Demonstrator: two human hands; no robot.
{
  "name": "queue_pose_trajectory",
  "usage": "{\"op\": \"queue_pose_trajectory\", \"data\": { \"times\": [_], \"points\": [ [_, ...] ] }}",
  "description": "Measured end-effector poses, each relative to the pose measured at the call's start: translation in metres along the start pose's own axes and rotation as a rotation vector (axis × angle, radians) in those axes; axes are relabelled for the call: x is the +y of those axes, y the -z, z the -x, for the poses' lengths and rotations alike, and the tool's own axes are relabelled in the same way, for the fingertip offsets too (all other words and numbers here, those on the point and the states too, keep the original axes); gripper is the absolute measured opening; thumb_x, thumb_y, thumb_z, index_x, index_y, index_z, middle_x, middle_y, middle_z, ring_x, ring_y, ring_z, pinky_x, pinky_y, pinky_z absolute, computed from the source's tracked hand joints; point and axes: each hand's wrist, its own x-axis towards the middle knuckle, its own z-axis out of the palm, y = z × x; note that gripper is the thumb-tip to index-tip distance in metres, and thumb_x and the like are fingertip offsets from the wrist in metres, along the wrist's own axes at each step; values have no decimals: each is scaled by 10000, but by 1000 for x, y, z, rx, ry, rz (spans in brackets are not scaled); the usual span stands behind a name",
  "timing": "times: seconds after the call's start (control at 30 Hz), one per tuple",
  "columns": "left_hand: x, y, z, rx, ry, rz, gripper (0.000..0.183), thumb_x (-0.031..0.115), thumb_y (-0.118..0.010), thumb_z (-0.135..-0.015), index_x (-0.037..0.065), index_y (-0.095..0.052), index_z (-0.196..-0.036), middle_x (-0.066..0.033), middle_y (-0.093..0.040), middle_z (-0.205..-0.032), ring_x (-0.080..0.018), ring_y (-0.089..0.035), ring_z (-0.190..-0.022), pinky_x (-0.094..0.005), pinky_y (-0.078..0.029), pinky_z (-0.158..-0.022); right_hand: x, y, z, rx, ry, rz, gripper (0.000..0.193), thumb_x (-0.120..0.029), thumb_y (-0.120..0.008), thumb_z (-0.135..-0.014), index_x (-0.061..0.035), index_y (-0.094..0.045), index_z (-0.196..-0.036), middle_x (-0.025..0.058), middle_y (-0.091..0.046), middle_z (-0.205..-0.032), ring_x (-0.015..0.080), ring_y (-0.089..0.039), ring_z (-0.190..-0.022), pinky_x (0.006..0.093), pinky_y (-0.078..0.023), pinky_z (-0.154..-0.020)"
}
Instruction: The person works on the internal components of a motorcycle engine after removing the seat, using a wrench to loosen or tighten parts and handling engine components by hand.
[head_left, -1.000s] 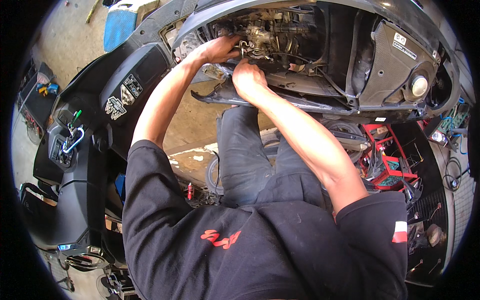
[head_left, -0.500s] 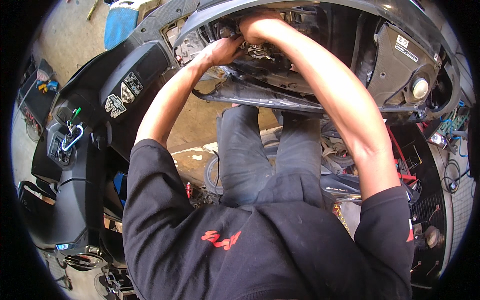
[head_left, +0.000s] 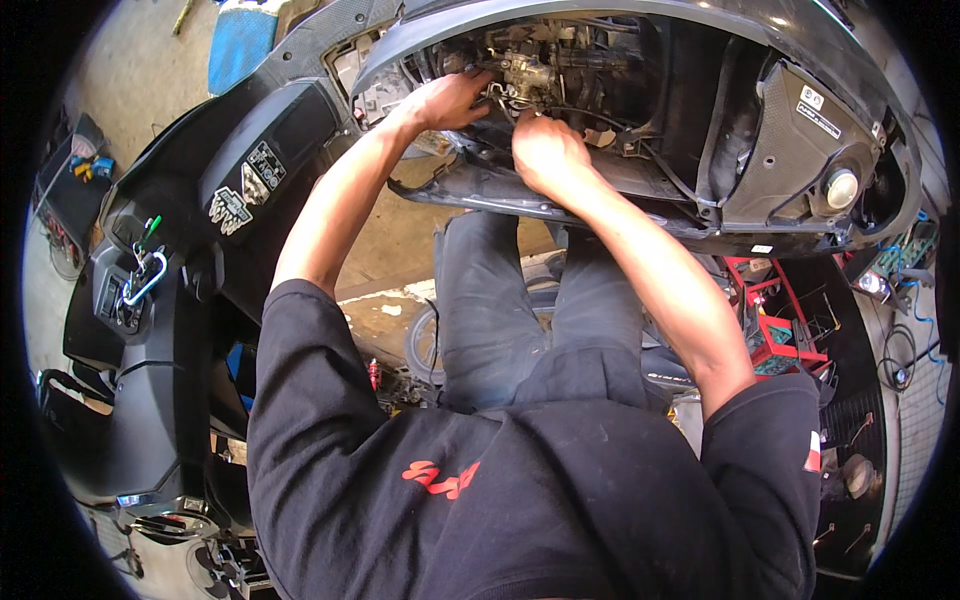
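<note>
A black scooter lies across the top, its side opening baring a metal throttle body or carburetor (head_left: 528,72) with hoses and linkages. My left hand (head_left: 452,102) reaches in at the left of this metal assembly, fingers bent inward and tips partly hidden among the parts. Just below the assembly, my right hand (head_left: 551,152) is closed, its fingertips against a small bent metal piece (head_left: 515,100). What either hand pinches is too small or too covered to name. Below both hands runs the dark lower body panel (head_left: 480,188).
The handlebar and dash (head_left: 130,290), with a key and clip, stand at left. A textured side cover (head_left: 810,150) is at upper right. On the right are a red tool rack (head_left: 775,320) and cables (head_left: 900,350). A blue-topped seat or pad (head_left: 243,48) sits at upper left.
My right hand has drawn back toward me and down from deep in the opening, uncovering the metal assembly. My left hand stays in nearly the same place.
</note>
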Motion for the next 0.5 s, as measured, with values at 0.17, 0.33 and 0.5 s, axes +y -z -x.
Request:
{"op": "queue_pose_trajectory", "data": {
  "times": [0.17, 0.33, 0.5],
  "points": [
    [10, 8, -2, -17, 11, 39, 500, 267, -593, -858, -7, -469, -1257, -292, -589, -1139, -451, -574, -1041, -494, -470, -908, -11, -14, 3, -30, -71, -22, 260, -69, -612, -763, 99, -565, -956, 224, -667, -809, 365, -694, -754, 441, -576, -651],
    [7, 6, -1, 30, -19, 27, 497, 265, -593, -855, -14, -473, -1248, -303, -604, -1088, -457, -584, -1010, -499, -471, -886, -18, -17, -4, -26, -113, -70, 243, -74, -566, -806, 97, -554, -978, 243, -665, -826, 380, -693, -776, 445, -576, -677],
    [10, 11, -4, -64, 48, 63, 557, 272, -600, -856, -16, -441, -1305, -309, -623, -1041, -457, -596, -997, -494, -476, -868, -35, -30, -22, -51, -308, -266, 245, -62, -556, -806, 94, -524, -993, 271, -652, -824, 394, -687, -801, 456, -572, -709]
  ]
}}
